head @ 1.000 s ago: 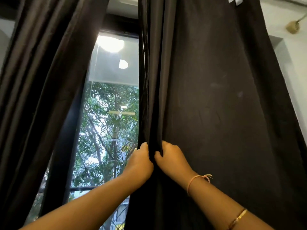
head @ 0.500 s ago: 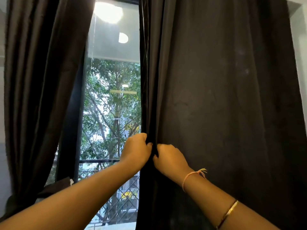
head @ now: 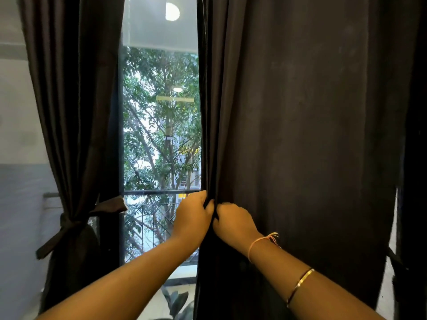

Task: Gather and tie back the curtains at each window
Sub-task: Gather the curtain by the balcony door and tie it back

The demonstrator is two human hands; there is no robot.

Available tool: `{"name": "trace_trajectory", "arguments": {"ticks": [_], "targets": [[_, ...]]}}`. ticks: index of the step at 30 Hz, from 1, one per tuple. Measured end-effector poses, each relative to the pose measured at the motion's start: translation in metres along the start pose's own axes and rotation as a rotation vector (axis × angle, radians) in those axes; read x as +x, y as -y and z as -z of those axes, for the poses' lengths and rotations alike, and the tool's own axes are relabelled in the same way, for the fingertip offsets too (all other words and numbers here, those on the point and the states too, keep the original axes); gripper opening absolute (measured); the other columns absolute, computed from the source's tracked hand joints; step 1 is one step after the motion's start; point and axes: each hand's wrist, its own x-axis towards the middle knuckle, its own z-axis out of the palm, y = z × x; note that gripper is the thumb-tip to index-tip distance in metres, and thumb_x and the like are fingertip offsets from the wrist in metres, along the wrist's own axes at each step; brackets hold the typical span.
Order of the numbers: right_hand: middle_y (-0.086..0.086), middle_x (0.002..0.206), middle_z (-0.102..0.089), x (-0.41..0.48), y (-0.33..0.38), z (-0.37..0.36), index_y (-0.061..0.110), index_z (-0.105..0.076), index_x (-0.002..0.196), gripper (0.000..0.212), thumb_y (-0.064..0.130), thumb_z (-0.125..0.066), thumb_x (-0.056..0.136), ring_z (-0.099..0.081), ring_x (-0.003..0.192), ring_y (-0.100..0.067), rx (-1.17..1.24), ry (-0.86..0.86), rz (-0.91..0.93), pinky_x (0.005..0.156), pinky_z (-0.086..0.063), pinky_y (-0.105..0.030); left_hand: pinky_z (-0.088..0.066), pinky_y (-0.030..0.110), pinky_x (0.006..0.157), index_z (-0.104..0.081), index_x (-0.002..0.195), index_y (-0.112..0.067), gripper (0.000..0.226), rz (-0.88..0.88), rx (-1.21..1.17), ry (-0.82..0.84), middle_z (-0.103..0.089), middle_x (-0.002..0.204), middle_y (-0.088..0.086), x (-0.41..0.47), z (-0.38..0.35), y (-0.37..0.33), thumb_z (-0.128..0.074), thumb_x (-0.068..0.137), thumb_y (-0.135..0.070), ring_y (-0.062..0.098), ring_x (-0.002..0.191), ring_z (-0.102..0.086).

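Head view: left curtain (head: 74, 112) was gathered and cinched with a tie-back (head: 76, 221) beside the window (head: 159, 135); that side judged done. Right curtain (head: 300, 135) hung full and untied. Left hand (head: 193, 218) and right hand (head: 233, 221) both gripped its inner edge, fingers curled into the fold, knuckles nearly touching. Left to do: bunch this panel, tie it; other windows not visible

The tied curtain (head: 69, 112) hangs left of the window (head: 160, 135), the loose curtain (head: 300, 135) right; both hands, left hand (head: 193, 219) and right hand (head: 233, 224), grip the loose curtain's near edge.
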Motion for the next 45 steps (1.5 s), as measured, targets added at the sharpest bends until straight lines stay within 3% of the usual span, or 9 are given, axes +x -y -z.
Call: {"name": "trace_trajectory", "arguments": {"ticks": [7, 12, 16, 21, 25, 32, 35, 39, 45], "targets": [[-0.015, 0.110, -0.062, -0.022, -0.003, -0.028, 0.009, -0.056, 0.105, 0.024, 0.020, -0.039, 0.094, -0.061, 0.097, -0.036, 0.003, 0.056, -0.018, 0.080, -0.048, -0.042, -0.033, 0.010, 0.050, -0.034, 0.057, -0.030, 0.042, 0.030, -0.007, 0.055, -0.039, 0.054, -0.011, -0.046, -0.020, 0.019, -0.053, 0.089, -0.011, 0.002, 0.049, -0.041], [-0.014, 0.113, -0.060, -0.036, -0.006, -0.037, 0.009, -0.054, 0.110, 0.024, 0.018, -0.037, 0.096, -0.060, 0.101, -0.036, -0.019, 0.049, -0.013, 0.082, -0.047, -0.042, -0.032, 0.019, 0.048, -0.054, 0.085, -0.018, 0.015, 0.021, -0.054, 0.151, -0.050, 0.065, -0.003, -0.059, -0.027, 0.022, -0.043, 0.090, -0.008, 0.018, 0.061, -0.048], [-0.012, 0.114, -0.060, -0.046, -0.010, -0.039, 0.011, -0.053, 0.113, 0.024, 0.017, -0.038, 0.095, -0.060, 0.102, -0.035, 0.016, 0.076, -0.012, 0.086, -0.048, -0.046, -0.030, 0.024, 0.052, -0.054, 0.101, -0.010, 0.018, 0.028, -0.108, 0.240, -0.059, 0.079, 0.007, -0.061, -0.031, 0.018, -0.041, 0.089, -0.004, 0.018, 0.067, -0.049], [-0.012, 0.112, -0.061, -0.053, -0.015, -0.039, 0.012, -0.053, 0.115, 0.029, 0.027, -0.035, 0.098, -0.061, 0.098, -0.035, 0.115, 0.046, -0.056, 0.085, -0.048, -0.046, -0.042, 0.009, 0.057, -0.049, 0.106, -0.021, 0.016, 0.231, -0.485, 0.320, -0.062, 0.091, 0.000, -0.068, -0.032, 0.020, -0.037, 0.098, -0.015, 0.006, 0.077, -0.057], [-0.012, 0.115, -0.061, -0.059, -0.015, -0.039, 0.012, -0.052, 0.117, 0.032, 0.030, -0.035, 0.097, -0.060, 0.099, -0.034, 0.146, 0.052, -0.039, 0.085, -0.048, -0.045, -0.045, 0.016, 0.063, -0.049, 0.094, -0.021, 0.021, 0.317, -0.682, 0.258, -0.058, 0.082, 0.002, -0.074, -0.031, 0.023, -0.032, 0.098, -0.009, 0.004, 0.071, -0.057], [-0.010, 0.110, -0.063, -0.064, -0.019, -0.040, 0.016, -0.052, 0.113, 0.032, 0.035, -0.031, 0.097, -0.062, 0.095, -0.033, 0.077, 0.042, -0.017, 0.080, -0.049, -0.043, -0.045, 0.020, 0.063, -0.060, 0.099, -0.022, 0.025, 0.244, -0.472, 0.282, -0.065, 0.083, 0.002, -0.071, -0.031, 0.027, -0.040, 0.094, -0.009, 0.008, 0.070, -0.057], [-0.010, 0.111, -0.063, -0.065, -0.019, -0.043, 0.017, -0.050, 0.117, 0.032, 0.034, -0.030, 0.098, -0.062, 0.096, -0.035, 0.096, 0.071, -0.014, 0.080, -0.049, -0.044, -0.043, 0.009, 0.060, -0.060, 0.094, -0.024, 0.022, 0.203, -0.463, 0.288, -0.064, 0.081, -0.006, -0.074, -0.031, 0.030, -0.043, 0.095, -0.010, -0.004, 0.070, -0.058], [-0.011, 0.111, -0.064, -0.065, -0.019, -0.045, 0.015, -0.050, 0.114, 0.030, 0.031, -0.031, 0.097, -0.062, 0.097, -0.036, 0.104, 0.097, -0.054, 0.081, -0.049, -0.044, -0.047, 0.019, 0.064, -0.063, 0.090, -0.022, 0.017, 0.191, -0.467, 0.282, -0.067, 0.078, -0.003, -0.079, -0.032, 0.031, -0.047, 0.095, -0.023, 0.005, 0.072, -0.061], [-0.010, 0.107, -0.066, -0.061, -0.014, -0.050, 0.012, -0.050, 0.111, 0.027, 0.028, -0.033, 0.097, -0.065, 0.096, -0.033, -0.077, 0.052, -0.096, 0.075, -0.049, -0.040, -0.026, 0.016, 0.042, -0.035, 0.056, -0.023, 0.042, 0.075, -0.262, 0.172, -0.034, 0.046, -0.008, -0.083, -0.035, 0.031, -0.045, 0.096, -0.015, 0.005, 0.040, -0.036]]}}
